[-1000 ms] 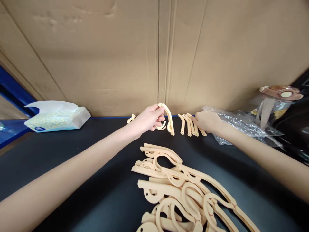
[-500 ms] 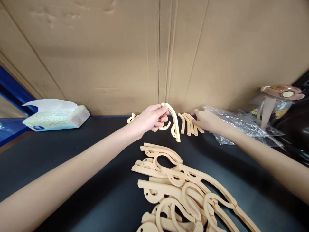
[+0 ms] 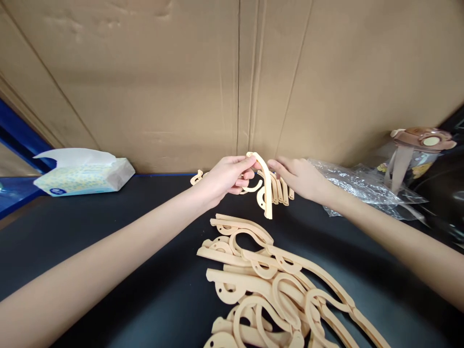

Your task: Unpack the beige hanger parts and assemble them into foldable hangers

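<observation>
My left hand [image 3: 232, 179] pinches the upper end of a beige plastic folding hanger piece [image 3: 267, 188], between thumb and fingers. Its curved arm hangs down, with a holed round tab at the side. A curved hook [image 3: 253, 188] shows just below my left fingers. My right hand [image 3: 300, 176] is closed, thumb and fingertips together, close to the right of that piece. Whatever sits in the right fingers is hidden. Several loose hanger arms [image 3: 281, 191] show beneath the right hand. Nearer me lies a heap of beige folding hangers [image 3: 253, 280], overlapping one another.
A tissue pack [image 3: 85, 174] sits at the far left on the black table [image 3: 145, 295]. Crumpled clear plastic bags [image 3: 355, 181] and a drink bottle [image 3: 416, 150] stand at the right. A cardboard wall [image 3: 163, 87] rises behind. Another small beige piece [image 3: 196, 177] lies beyond my left wrist.
My right hand has moved left, from the row of loose arms to beside the held piece. My left hand and its piece have shifted slightly right. The heap has stayed put.
</observation>
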Available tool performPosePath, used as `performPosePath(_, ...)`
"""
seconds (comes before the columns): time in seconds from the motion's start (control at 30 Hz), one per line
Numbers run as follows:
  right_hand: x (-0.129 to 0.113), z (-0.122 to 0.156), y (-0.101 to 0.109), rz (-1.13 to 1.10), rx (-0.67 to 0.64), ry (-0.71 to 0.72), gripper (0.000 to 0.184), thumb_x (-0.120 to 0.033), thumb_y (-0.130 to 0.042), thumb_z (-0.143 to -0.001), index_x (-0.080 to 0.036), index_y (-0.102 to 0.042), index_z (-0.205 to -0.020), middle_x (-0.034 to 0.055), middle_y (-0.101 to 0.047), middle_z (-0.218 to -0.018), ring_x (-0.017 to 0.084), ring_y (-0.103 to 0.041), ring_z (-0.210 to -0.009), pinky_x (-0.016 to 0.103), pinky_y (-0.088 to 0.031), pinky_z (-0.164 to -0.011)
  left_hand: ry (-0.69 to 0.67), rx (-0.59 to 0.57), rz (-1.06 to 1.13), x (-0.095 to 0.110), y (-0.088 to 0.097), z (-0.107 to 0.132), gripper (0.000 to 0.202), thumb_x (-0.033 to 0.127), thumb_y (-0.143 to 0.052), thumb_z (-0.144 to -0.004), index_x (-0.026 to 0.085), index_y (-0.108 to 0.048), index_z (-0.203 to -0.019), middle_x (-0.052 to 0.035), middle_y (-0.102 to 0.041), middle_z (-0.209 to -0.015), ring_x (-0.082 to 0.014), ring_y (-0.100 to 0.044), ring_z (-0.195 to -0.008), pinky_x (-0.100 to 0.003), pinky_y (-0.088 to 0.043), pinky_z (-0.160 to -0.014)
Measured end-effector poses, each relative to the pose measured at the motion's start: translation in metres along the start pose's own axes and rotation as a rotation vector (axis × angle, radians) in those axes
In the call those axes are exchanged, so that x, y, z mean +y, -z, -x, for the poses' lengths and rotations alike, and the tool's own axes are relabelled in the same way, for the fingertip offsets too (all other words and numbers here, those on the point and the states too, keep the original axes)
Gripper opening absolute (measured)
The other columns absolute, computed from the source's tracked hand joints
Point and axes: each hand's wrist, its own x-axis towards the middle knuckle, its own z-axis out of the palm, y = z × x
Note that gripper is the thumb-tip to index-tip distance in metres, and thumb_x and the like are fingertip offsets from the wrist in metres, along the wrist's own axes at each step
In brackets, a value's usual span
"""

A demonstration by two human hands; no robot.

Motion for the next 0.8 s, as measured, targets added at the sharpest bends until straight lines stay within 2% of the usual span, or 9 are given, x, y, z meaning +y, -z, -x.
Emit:
performPosePath(0.1, -0.020, -0.001, 0.007, -0.491, 0.037, 0.141, 0.041, -0.053, -0.044, -0.089, -0.018, -0.064, -0.097, 0.0039, -0.069, -0.083, 0.015, -0.061, -0.070, 0.026, -0.042, -0.063, 0.002, -0.019, -0.002, -0.003, -0.002, -0.002, 0.024, 0.032, -0.050, -0.093, 0.014, -0.059, -0.080, 0.0043, -0.031, -0.063, -0.0006, -0.022, -0.043, -0.014, -0.011, -0.037)
performPosePath(0.17, -0.022, -0.002, 0.011, -0.582, 0.038, 0.165, 0.039, -0.051, -0.053, -0.085, -0.017, -0.066, -0.099, 0.0047, -0.069, -0.084, 0.014, -0.060, -0.072, 0.027, -0.043, -0.065, -0.004, 0.017, -0.017, -0.004, -0.001, -0.001, 0.023, 0.033, -0.052, -0.091, 0.014, -0.060, -0.080, 0.0032, -0.035, -0.066, -0.0006, -0.025, -0.044, -0.015, -0.011, -0.038)
performPosePath(0.23, -0.019, -0.004, 0.015, -0.504, 0.049, 0.161, 0.034, -0.047, -0.056, -0.084, -0.018, -0.069, -0.095, 0.0035, -0.069, -0.080, 0.013, -0.057, -0.067, 0.027, -0.041, -0.062, -0.027, 0.088, -0.092, -0.003, 0.002, 0.001, 0.020, 0.029, -0.052, -0.091, 0.015, -0.061, -0.081, 0.0025, -0.038, -0.067, -0.0016, -0.028, -0.045, -0.016, -0.014, -0.038)
performPosePath(0.33, -0.012, -0.006, 0.023, -0.312, 0.081, 0.195, 0.030, -0.045, -0.057, -0.084, -0.022, -0.072, -0.094, 0.0012, -0.067, -0.077, 0.012, -0.050, -0.061, 0.026, -0.036, -0.058, -0.118, 0.171, -0.351, 0.000, 0.009, 0.002, 0.017, 0.027, -0.053, -0.088, 0.015, -0.063, -0.082, 0.0022, -0.044, -0.064, -0.0049, -0.035, -0.048, -0.016, -0.022, -0.039)
performPosePath(0.43, -0.012, -0.006, 0.031, -0.151, 0.153, 0.289, 0.028, -0.043, -0.054, -0.087, -0.024, -0.071, -0.098, 0.0022, -0.066, -0.083, 0.014, -0.051, -0.070, 0.027, -0.036, -0.063, -0.239, 0.185, -0.609, 0.003, 0.015, 0.001, 0.021, 0.032, -0.053, -0.087, 0.016, -0.065, -0.081, 0.0020, -0.051, -0.065, -0.0073, -0.040, -0.051, -0.019, -0.029, -0.044)
performPosePath(0.53, -0.018, -0.005, 0.032, 0.173, 0.219, 0.386, 0.031, -0.035, -0.042, -0.093, -0.021, -0.069, -0.103, 0.0067, -0.065, -0.086, 0.020, -0.052, -0.081, 0.030, -0.035, -0.068, -0.272, 0.168, -0.718, 0.003, 0.017, 0.000, 0.026, 0.032, -0.047, -0.089, 0.016, -0.063, -0.075, 0.0027, -0.049, -0.061, -0.0088, -0.041, -0.051, -0.021, -0.028, -0.048)
performPosePath(0.67, -0.022, -0.004, 0.020, 0.540, 0.070, 0.365, 0.034, -0.017, -0.031, -0.092, -0.013, -0.064, -0.099, 0.0118, -0.065, -0.082, 0.020, -0.053, -0.072, 0.031, -0.032, -0.062, -0.356, 0.194, -0.811, -0.004, 0.010, 0.000, 0.032, 0.031, -0.038, -0.093, 0.018, -0.053, -0.069, 0.0035, -0.045, -0.057, -0.0111, -0.041, -0.054, -0.023, -0.027, -0.053)
performPosePath(0.73, -0.019, -0.006, 0.012, 0.516, 0.035, 0.265, 0.030, -0.017, -0.033, -0.091, -0.012, -0.062, -0.096, 0.0112, -0.065, -0.073, 0.019, -0.053, -0.062, 0.030, -0.030, -0.057, -0.377, 0.249, -0.834, -0.010, 0.004, -0.001, 0.032, 0.030, -0.036, -0.094, 0.018, -0.052, -0.069, 0.0031, -0.048, -0.060, -0.0118, -0.043, -0.057, -0.024, -0.027, -0.056)
performPosePath(0.8, -0.012, -0.012, 0.007, 0.309, 0.071, 0.165, 0.030, -0.023, -0.034, -0.093, -0.013, -0.061, -0.089, 0.0090, -0.063, -0.066, 0.017, -0.053, -0.056, 0.028, -0.032, -0.056, -0.358, 0.300, -0.833, -0.016, 0.000, -0.004, 0.032, 0.029, -0.035, -0.094, 0.018, -0.053, -0.070, 0.0029, -0.051, -0.062, -0.0121, -0.045, -0.059, -0.024, -0.027, -0.056)
